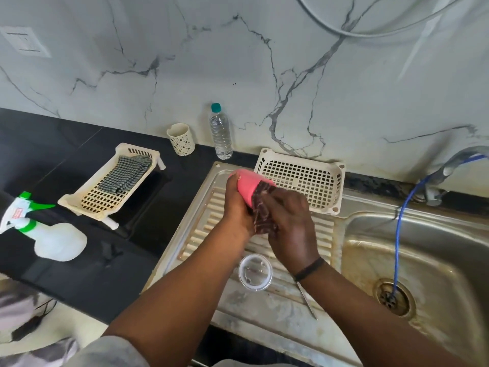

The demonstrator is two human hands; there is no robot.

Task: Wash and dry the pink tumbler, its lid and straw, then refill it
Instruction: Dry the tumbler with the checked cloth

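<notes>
Left hand (236,205) grips the pink tumbler (247,185), tilted on its side above the ribbed steel drainboard (209,215). Right hand (289,226) clutches a dark red cloth (263,210), pressed against the tumbler's open end. Clear lid (255,271) lies flat on the drainboard, just below the hands. Straw (307,300) rests near it, beside the sink basin (423,260). On the black table (53,154): spray bottle (47,234), basket (111,181) holding a checked cloth (124,173), patterned cup (181,139), water bottle (221,132). An empty basket (300,181) sits behind the hands.
</notes>
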